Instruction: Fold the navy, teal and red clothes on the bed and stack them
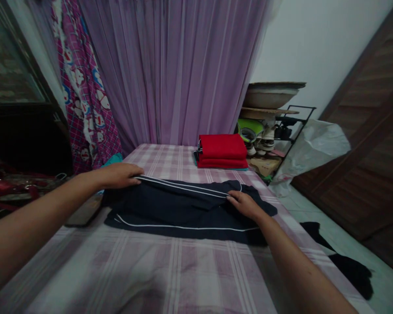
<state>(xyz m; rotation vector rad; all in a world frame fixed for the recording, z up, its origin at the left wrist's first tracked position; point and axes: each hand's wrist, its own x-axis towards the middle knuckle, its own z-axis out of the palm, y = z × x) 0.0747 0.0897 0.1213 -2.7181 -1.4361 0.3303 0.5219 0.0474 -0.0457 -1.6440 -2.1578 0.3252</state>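
A dark navy garment with white piping (177, 213) lies spread crosswise on the checked cloth, partly doubled over; its exact kind I cannot make out. My left hand (122, 174) pinches the piped edge at its far left end. Farther right along that same edge, my right hand (244, 204) grips the fabric between thumb and fingers. Between both hands the piped edge is stretched fairly straight and slightly raised. A second white line runs along the near side of the garment.
Folded red cloth (222, 150) is stacked at the far end of the checked surface (183, 270). Purple curtains (183, 69) hang behind. To the right stand a rack with shoes (265, 141), a white plastic bag (321, 144) and dark cloth on the floor (350, 270).
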